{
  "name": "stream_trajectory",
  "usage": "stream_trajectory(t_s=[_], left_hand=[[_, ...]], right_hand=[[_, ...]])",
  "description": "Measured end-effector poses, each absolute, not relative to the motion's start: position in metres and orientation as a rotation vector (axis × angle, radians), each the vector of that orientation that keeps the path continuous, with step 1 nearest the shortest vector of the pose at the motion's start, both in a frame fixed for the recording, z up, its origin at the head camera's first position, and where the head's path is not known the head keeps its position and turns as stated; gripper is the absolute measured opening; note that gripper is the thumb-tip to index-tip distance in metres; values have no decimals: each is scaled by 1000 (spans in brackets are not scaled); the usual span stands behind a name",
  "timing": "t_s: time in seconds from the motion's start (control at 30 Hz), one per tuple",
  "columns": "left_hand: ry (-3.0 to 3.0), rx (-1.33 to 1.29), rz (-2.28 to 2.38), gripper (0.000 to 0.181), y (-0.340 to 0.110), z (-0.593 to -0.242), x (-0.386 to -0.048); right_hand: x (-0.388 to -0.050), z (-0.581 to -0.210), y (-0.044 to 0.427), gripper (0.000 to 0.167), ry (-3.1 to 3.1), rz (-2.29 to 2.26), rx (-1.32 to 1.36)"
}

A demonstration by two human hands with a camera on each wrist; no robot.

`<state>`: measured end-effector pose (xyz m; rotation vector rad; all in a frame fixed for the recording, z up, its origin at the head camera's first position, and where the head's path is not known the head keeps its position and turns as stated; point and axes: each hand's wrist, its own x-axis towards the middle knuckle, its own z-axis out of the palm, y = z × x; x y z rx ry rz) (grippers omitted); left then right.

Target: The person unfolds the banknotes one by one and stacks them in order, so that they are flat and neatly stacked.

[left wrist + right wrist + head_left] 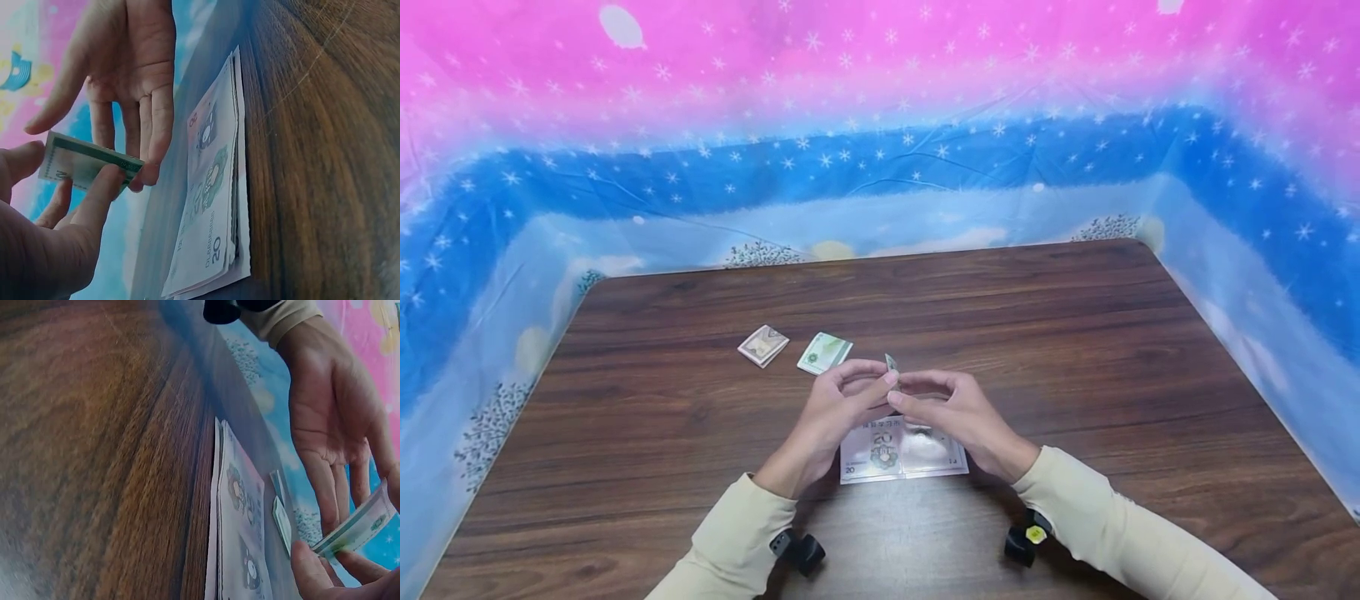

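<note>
Between both hands a folded green banknote [891, 363] is held up on edge. My left hand [831, 410] grips one side of it, with thumb and fingertips against the paper [81, 164]. From the other side my right hand [958, 412] holds it with thumb and fingertips, as the right wrist view shows on the folded green banknote [359, 526]. Below the hands lies a flat stack of 20 banknotes [871, 467], partly covered by them in the head view. The stack's loose layered edges show in the left wrist view.
Beyond the hands, a folded brownish banknote [763, 346] and another folded green banknote [824, 352] lie on the dark wooden table [1037, 325]. A patterned pink and blue cloth [880, 158] hangs behind the table and along its sides.
</note>
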<state>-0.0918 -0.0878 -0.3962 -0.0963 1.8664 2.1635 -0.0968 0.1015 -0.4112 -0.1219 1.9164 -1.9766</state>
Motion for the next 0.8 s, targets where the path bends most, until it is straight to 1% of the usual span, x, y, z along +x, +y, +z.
stream_trajectory(t_s=[0.3,0.47,0.6,0.8], left_hand=[[1874,-73,2155,34,-90,-397,-92],[1891,-78,2151,36,-92,-394,-90],[1992,-112,2138,34,-96,-392,-89],[2076,-205,2130,31,-99,-392,-87]], right_hand=[[-95,-403,107,56,1832,-1983,-127],[-95,-397,114,51,1710,-2039,-103],[-95,-394,118,47,1675,-2083,-63],[-95,-396,122,32,1787,-2065,15]])
